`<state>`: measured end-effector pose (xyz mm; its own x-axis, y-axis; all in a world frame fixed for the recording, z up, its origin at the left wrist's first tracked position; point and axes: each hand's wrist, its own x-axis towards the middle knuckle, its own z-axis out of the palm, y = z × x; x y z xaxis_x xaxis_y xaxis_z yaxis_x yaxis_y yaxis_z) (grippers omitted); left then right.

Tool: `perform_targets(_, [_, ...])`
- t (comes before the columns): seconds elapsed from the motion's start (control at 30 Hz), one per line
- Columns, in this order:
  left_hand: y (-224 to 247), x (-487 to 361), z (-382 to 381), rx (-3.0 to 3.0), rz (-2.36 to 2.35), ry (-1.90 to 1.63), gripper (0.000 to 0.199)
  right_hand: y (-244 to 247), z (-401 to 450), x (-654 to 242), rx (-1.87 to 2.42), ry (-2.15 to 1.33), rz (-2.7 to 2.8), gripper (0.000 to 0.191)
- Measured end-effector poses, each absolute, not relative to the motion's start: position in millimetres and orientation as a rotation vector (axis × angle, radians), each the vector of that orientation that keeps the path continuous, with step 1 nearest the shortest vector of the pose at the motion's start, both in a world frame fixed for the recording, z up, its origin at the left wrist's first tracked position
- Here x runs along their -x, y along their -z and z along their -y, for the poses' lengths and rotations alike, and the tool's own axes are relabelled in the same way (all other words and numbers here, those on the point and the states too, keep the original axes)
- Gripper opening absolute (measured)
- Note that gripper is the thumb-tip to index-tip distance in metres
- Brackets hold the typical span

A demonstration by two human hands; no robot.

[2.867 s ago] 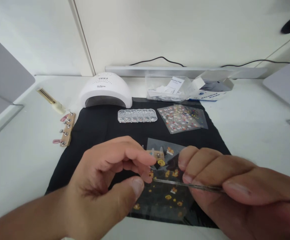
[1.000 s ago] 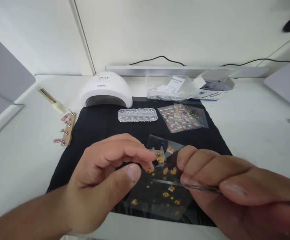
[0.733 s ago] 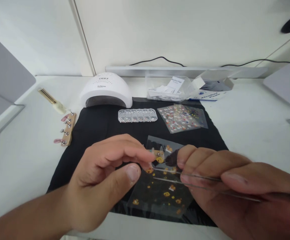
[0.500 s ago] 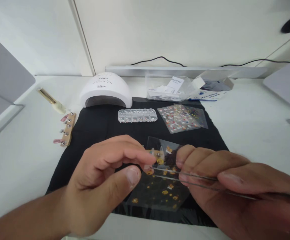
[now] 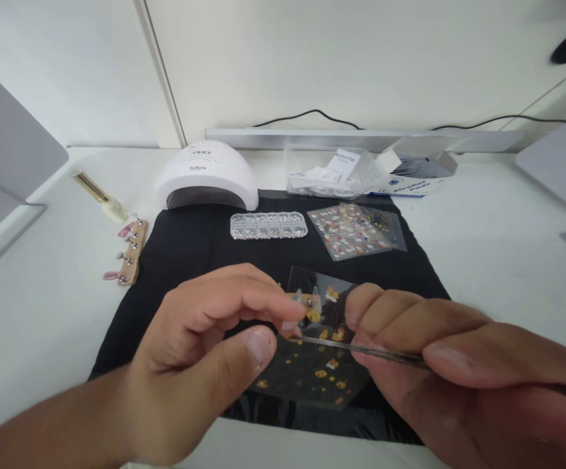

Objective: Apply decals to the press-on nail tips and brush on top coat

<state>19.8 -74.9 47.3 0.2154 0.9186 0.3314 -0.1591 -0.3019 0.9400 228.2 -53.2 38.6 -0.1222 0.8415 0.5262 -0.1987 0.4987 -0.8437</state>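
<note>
My left hand holds a clear sticker sheet with small yellow stickers, raised a little above the black cloth; its fingers also pinch a small wooden nail holder. My right hand grips metal tweezers. The tweezer tips are closed and point left, touching the sheet near my left fingertips. Whether a sticker sits in the tips cannot be made out.
A white nail lamp stands at the back of the cloth, with a clear bead box and a colourful sticker sheet in front. A wooden strip with nail tips lies left. A plastic bag and a box sit behind.
The tweezer tips opened over the sheet, then closed again. The sheet's near edge has lifted and shifted slightly left in my left hand.
</note>
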Motion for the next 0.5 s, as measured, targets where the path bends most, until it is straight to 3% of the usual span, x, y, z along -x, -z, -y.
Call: perform_targets(0.5, [-45.6,-20.8,74.5,-1.362,-0.755,-1.306,0.021,-39.6,51.5,-230.0,0.571,-0.999,1.466,0.026])
